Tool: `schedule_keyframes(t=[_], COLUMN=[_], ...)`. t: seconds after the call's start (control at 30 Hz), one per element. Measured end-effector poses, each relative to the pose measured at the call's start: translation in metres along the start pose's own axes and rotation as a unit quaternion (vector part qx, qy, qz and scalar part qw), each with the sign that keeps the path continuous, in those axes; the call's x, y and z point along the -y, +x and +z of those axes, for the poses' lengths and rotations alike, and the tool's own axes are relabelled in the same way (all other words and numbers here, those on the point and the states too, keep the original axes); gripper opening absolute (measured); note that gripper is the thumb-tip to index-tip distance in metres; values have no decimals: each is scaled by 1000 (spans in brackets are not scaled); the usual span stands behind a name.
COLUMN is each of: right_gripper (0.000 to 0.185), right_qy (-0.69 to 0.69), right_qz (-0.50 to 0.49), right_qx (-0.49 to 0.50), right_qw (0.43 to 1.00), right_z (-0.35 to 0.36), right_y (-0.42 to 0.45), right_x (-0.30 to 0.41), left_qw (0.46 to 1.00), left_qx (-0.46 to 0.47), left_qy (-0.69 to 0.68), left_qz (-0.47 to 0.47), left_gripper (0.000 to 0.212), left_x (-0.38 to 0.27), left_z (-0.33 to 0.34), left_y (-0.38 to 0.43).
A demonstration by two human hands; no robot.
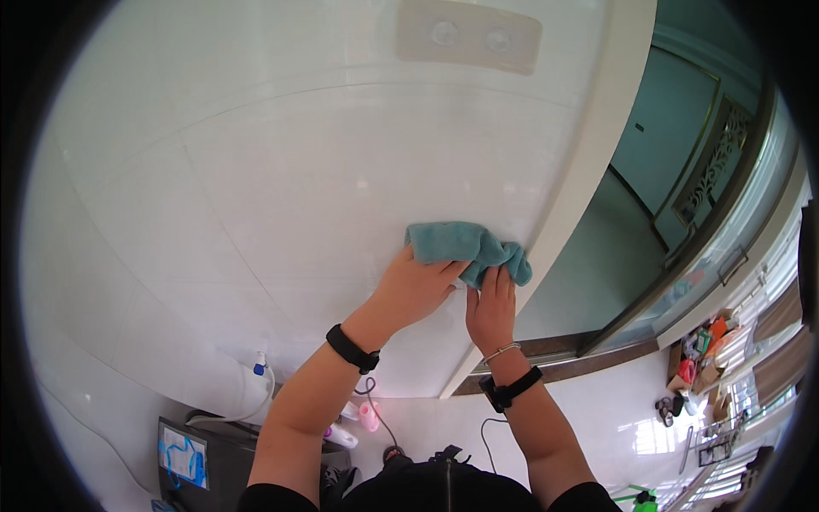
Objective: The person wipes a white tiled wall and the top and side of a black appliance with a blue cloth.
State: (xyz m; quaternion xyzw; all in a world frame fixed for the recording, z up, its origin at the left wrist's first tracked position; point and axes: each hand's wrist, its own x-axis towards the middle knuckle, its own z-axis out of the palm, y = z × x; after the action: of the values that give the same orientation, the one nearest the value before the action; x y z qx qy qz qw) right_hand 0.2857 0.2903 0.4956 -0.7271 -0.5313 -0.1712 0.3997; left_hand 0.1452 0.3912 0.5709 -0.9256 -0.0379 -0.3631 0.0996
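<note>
A teal cloth [448, 242], folded and bunched, lies against the glossy white tiled wall [307, 179], close to the pale door frame [579, 153]. My left hand [419, 285] presses on the cloth's left part, its fingertips hidden under or behind the fabric. At the cloth's lower right edge is my right hand [492, 304], fingers extended upward and touching the fabric. Whether the right fingers grip it or only rest on it is hard to tell. Black bands circle both wrists, and a thin bracelet is on the right one.
A plate with two round fittings [470, 35] is on the wall above. At lower left are a dark appliance [224, 448], a hose with a blue valve [259, 368] and bottles [342, 436]. Cables lie on the floor. A sliding glass door [723, 269] and boxes [707, 374] are at right.
</note>
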Motion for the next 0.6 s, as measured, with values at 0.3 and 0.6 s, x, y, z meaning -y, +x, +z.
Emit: schedule_keyframes(t=[0.3,0.6], right_gripper=[59,54], right_qy=[-40,-48], right_qz=[-163,-87], right_qx=[-174,-56], right_qw=[970,994], right_z=[-73,32], right_y=[124,8], right_x=[45,14], left_qw=[986,995], left_qx=[-135,-10], left_qy=[79,-21], left_qz=[-52,-97], left_gripper=[62,53], left_x=[36,24], left_z=[-72,-14], left_y=[58,-17])
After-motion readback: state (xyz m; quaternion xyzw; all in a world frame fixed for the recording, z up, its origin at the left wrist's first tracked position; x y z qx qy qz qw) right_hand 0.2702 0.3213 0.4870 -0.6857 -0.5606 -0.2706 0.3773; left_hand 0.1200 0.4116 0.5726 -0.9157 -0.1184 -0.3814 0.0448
